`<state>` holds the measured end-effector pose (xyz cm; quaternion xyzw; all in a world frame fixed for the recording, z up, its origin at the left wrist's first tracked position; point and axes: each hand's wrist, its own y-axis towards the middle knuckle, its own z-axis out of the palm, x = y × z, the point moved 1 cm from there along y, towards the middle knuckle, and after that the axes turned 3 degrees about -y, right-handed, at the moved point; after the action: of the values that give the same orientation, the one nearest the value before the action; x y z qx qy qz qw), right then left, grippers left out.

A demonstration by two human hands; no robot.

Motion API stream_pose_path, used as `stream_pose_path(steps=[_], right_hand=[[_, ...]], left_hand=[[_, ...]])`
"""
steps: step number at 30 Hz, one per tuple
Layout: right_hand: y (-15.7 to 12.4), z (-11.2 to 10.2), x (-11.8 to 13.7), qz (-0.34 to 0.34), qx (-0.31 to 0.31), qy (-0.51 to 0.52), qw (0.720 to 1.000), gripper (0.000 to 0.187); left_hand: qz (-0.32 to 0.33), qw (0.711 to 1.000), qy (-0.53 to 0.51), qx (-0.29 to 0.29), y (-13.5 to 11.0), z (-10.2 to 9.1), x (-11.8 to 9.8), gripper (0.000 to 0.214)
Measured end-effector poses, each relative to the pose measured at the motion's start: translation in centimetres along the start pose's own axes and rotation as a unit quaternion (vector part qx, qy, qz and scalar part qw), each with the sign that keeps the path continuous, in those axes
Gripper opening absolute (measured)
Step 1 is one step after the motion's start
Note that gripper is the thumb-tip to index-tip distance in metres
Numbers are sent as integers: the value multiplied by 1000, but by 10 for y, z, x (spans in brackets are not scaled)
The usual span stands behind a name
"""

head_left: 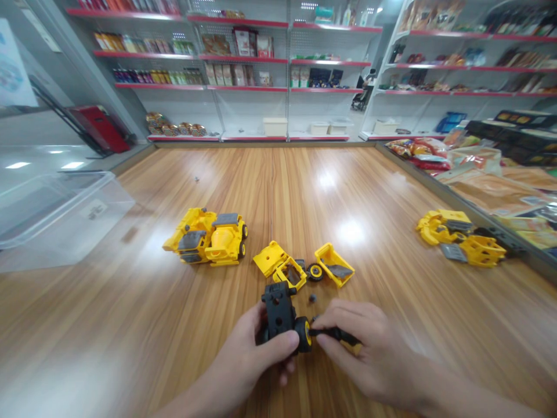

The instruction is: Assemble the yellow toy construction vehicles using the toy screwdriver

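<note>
My left hand [261, 348] is closed round a black toy truck chassis [279, 307], its thumb lying against a black wheel with a yellow hub [304, 334]. Between the thumb and fingers of my right hand [369, 342] is a black screwdriver [335, 333], its tip meeting the wheel's hub. Just beyond the chassis lie yellow toy truck body parts [281, 264], a loose wheel [315, 271] and a yellow dump bed [335, 265] with a grey inside. A small grey piece [312, 298] rests near my right hand.
Yellow toy trucks [209, 238] stand at the left, and more yellow toy vehicle parts [463, 238] lie near the right edge. A clear plastic bin [65, 215] sits at the far left. A tiny piece [196, 179] lies toward the back. Packaged goods [478, 165] are beyond the right rim.
</note>
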<state>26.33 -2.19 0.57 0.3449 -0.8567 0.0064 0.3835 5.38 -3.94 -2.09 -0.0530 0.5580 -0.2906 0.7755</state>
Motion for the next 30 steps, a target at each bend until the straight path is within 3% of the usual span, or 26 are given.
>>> stream_pose_path(steps=[6,10,15,18,22,27,30], right_hand=[[-4,4,-2,1,17,-30,999,11],[-4,3,3,43,65,-35,996,16],[-1,6,2,117,115,-21,986,28],[0,7,1,146,131,-8,981,33],[-1,3,4,127,65,5,990,5],[-2,0,6,59,64,-6,996,9],[-1,1,5,66,88,-19,994,16]], left_hand=[[7,996,88,-15,-3,1,-1,49],[20,990,136,-39,-6,1,-3,50],[75,983,167,-19,-6,1,-2,44],[75,982,174,-23,-5,0,-1,43],[23,991,123,-38,-2,-1,-2,50],[16,993,113,-30,-3,-1,-2,51],[20,992,116,-34,-5,0,-2,49]])
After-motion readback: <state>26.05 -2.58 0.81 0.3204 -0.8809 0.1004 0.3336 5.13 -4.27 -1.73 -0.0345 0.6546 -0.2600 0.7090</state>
